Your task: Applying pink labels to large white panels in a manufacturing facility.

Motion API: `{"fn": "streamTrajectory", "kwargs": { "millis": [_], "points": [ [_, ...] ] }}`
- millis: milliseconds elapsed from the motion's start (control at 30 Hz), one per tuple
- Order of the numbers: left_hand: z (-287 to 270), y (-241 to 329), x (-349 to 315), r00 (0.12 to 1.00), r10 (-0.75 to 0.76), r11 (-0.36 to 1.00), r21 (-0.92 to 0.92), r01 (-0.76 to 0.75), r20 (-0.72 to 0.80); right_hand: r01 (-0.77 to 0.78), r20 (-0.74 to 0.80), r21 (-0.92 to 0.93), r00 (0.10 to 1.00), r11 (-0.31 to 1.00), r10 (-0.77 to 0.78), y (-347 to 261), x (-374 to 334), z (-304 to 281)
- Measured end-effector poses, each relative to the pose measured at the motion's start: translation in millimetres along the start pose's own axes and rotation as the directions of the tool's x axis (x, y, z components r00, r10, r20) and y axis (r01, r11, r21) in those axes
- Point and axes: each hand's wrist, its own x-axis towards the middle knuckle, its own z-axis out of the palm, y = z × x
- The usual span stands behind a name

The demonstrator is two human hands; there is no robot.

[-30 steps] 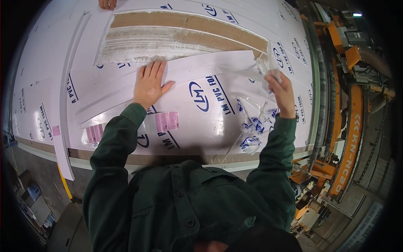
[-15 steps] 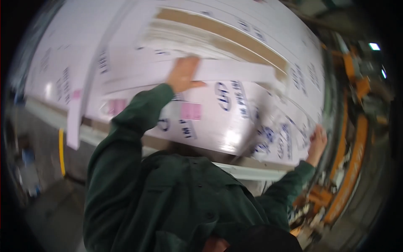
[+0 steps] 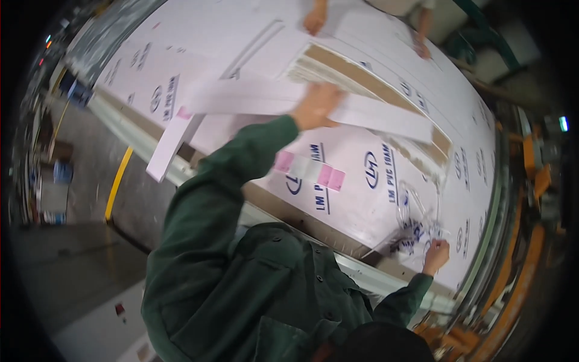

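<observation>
My left hand (image 3: 318, 107), somewhat blurred, spans a long white strip (image 3: 395, 119) with the thumb at its near edge, closed across it. The strip lies slantwise over printed white foam sheets (image 3: 356, 157). Low on the right, my right hand (image 3: 435, 258) pinches crumpled clear plastic film (image 3: 413, 226) near the sheets' front edge. Beyond the strip is a long brown band (image 3: 356, 72) with layered white edges beside it. A narrow white piece (image 3: 170, 148) juts over the front edge at the left. Pink and clear labels (image 3: 310, 171) lie in front of my left hand.
Across the sheets, another person's hand (image 3: 315, 21) rests near the far side, and their other hand (image 3: 421, 49) is further right. A pale table edge (image 3: 132, 136) runs along the front. Orange machinery (image 3: 512, 265) stands at the right. A yellow line (image 3: 119, 181) marks the floor.
The view has turned, bringing another person's hands into sight at the far side. My left hand stays on the strip; my right hand with the film is now lower, nearer the front edge.
</observation>
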Motion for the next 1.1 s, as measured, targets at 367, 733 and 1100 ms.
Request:
{"fn": "streamTrajectory", "kwargs": {
  "millis": [367,733,1100],
  "points": [
    [-156,-109,-187,0.912,-0.406,0.911,0.104,0.399,0.056,-0.164,0.051,0.195,0.986,0.967,0.157,-11,-61,21],
    [-159,-152,-275,0.706,-0.695,0.621,0.378,0.686,-0.139,-0.253,0.175,0.181,0.959,0.950,0.223,-48,-36,23],
    [-145,-185,-247,0.845,-0.534,0.647,0.632,0.427,-0.025,-0.098,-0.071,0.296,0.990,0.950,0.124,-48,-65,8]
  ]
}}
